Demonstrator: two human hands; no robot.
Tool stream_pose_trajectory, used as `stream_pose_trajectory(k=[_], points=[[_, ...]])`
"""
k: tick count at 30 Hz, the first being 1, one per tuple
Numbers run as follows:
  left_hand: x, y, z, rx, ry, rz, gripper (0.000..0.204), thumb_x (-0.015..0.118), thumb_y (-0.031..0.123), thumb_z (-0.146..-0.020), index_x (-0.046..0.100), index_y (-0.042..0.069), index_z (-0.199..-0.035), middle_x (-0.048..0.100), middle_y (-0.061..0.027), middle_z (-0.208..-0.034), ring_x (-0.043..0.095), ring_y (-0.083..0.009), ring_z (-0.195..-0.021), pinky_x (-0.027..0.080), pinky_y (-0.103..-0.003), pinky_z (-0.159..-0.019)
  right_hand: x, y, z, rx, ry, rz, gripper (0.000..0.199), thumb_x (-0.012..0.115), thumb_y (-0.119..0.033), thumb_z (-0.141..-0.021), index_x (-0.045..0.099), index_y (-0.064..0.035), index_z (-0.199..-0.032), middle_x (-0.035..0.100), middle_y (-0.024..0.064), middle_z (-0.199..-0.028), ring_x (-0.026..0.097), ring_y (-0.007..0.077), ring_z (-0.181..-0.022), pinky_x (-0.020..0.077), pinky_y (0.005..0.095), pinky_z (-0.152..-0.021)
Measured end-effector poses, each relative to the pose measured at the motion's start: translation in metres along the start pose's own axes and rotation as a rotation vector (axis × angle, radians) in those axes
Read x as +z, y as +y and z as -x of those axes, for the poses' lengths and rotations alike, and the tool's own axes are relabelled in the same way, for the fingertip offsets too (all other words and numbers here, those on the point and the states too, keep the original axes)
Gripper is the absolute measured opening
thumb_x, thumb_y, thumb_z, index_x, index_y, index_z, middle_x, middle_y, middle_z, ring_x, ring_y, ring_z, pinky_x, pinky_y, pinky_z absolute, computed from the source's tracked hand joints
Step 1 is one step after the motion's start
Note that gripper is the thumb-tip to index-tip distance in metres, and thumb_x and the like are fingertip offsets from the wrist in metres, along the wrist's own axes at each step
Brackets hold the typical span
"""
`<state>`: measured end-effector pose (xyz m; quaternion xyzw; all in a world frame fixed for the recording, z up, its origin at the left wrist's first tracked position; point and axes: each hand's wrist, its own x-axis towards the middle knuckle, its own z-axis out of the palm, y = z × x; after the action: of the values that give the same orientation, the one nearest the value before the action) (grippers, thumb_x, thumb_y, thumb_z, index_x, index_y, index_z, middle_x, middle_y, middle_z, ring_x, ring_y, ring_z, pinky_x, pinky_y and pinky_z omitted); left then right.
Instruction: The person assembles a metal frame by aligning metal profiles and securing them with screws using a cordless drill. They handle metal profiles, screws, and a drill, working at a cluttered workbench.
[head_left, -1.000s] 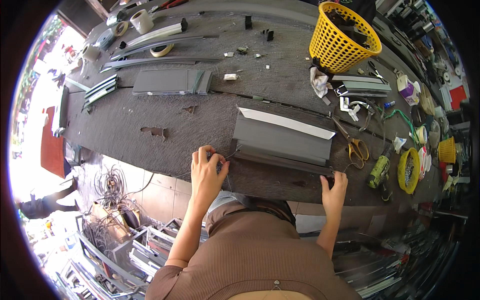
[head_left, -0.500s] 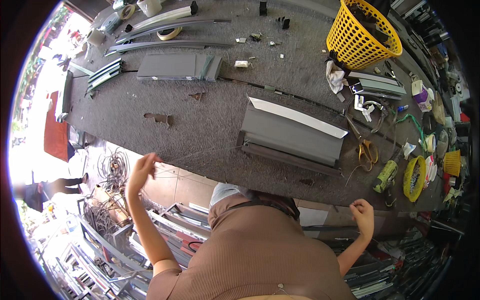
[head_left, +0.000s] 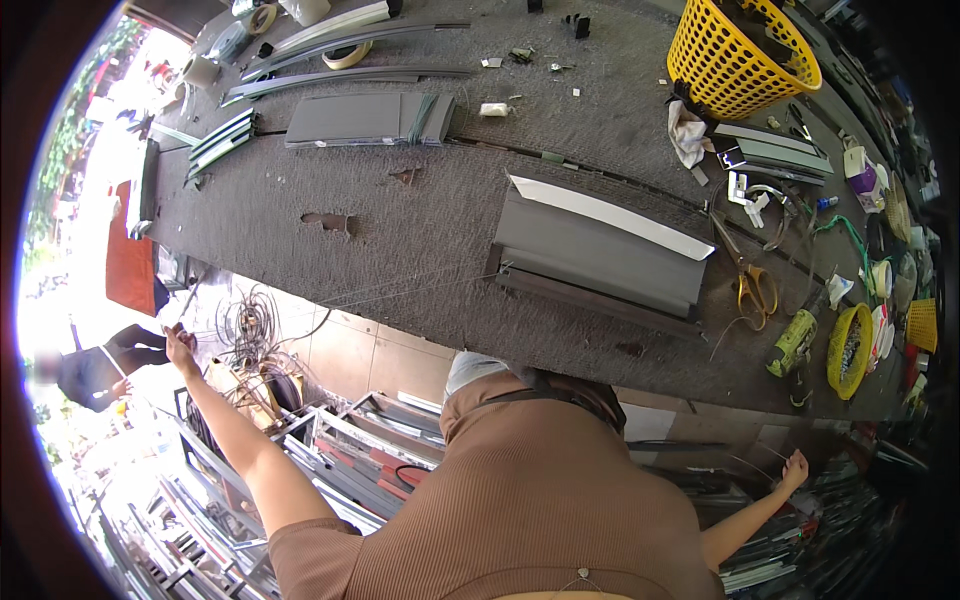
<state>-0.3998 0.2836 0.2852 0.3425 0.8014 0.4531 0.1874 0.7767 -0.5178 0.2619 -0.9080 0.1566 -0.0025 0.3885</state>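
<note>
A bundle of flat grey strips [head_left: 600, 250] with a white strip [head_left: 610, 217] along its far side lies on the dark bench. Thin pale string [head_left: 400, 288] stretches from the bundle's left end across the bench edge toward my left hand [head_left: 180, 350]. That hand is out at the far left, its fingers pinched on the string. Far out at the lower right, my right hand [head_left: 795, 468] is closed, with a fine strand of the same kind beside its fingers. Another strand end curls off the bundle's right side near the orange-handled scissors [head_left: 756, 290].
Green-tied grey panels [head_left: 350, 120] lie farther back, near long strips and tape rolls. A yellow basket [head_left: 740, 60], green power tool [head_left: 793, 343] and yellow bowl of small parts [head_left: 848, 350] stand right. Metal profiles [head_left: 370, 450] fill racks below. Another person [head_left: 90, 375] is at far left.
Both my hands have spread wide apart, the left outward to the left, the right outward and lower. The string on the left is drawn out longer. The bundle has stayed on the bench.
</note>
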Motion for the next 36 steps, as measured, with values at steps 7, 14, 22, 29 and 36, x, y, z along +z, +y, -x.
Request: stream_pose_trajectory(k=[7, 14, 22, 29, 36], points=[[0.113, 0.041, 0.133, 0.623, -0.048, -0.528, 0.047, 0.051, 0.039, -0.108, 0.06, 0.004, -0.138, 0.064, -0.0205, -0.134, 0.059, -0.0348, -0.125, 0.044, -0.044, -0.107, 0.038, 0.019, 0.033, 0.2, -0.657, 0.52, 0.07, 0.083, -0.039, -0.086, 0.058, -0.006, -0.142, 0.067, 0.012, -0.131, 0.064, 0.0319, -0.117, 0.0494, 0.0414, -0.09], [0.244, 0.208, 0.347, 1.043, -0.207, -0.374, 0.033, 0.06, 0.031, -0.104, 0.064, 0.017, -0.133, 0.059, -0.0047, -0.14, 0.045, -0.0282, -0.138, 0.027, -0.048, -0.117, 0.024, -0.062, 0.06, 0.134, -0.498, 0.668, 0.051, 0.073, -0.049, -0.093, 0.068, 0.002, -0.099, 0.076, 0.0169, -0.077, 0.071, 0.0232, -0.058, 0.0479, 0.0331, -0.046], [0.321, 0.26, 0.575, 1.275, -0.894, 0.064, 0.033, 0.08, 0.015, -0.082, 0.072, 0.019, -0.115, 0.054, -0.008, -0.139, 0.041, -0.0342, -0.138, 0.027, -0.053, -0.116, 0.123, -0.308, 0.187, -0.722, -0.453, -0.09, 0.029, 0.068, -0.022, -0.101, 0.069, 0.0047, -0.114, 0.071, 0.0065, -0.098, 0.067, 0.0134, -0.09, 0.052, 0.0275, -0.082], [0.303, 0.236, 0.628, 1.319, -1.054, 0.185, 0.032, 0.081, 0.015, -0.08, 0.075, 0.023, -0.111, 0.059, -0.0039, -0.133, 0.045, -0.0336, -0.132, 0.03, -0.048, -0.109, 0.282, -0.425, 0.173, -1.116, -0.505, 0.175, 0.022, 0.073, -0.018, -0.092, 0.074, 0.0028, -0.099, 0.075, 0.0169, -0.091, 0.073, 0.0265, -0.083, 0.0545, 0.036, -0.077], [0.291, 0.199, 0.588, 1.131, -0.646, 0.089, 0.015, 0.067, 0.016, -0.094, 0.071, 0.013, -0.108, 0.061, -0.0082, -0.128, 0.044, -0.0336, -0.131, 0.031, -0.052, -0.111, 0.374, -0.459, 0.091, -1.193, -0.288, 0.239, 0.013, 0.067, -0.007, -0.093, 0.076, -0.0019, -0.1, 0.074, 0.0212, -0.1, 0.07, 0.0401, -0.096, 0.0544, 0.0469, -0.086]])
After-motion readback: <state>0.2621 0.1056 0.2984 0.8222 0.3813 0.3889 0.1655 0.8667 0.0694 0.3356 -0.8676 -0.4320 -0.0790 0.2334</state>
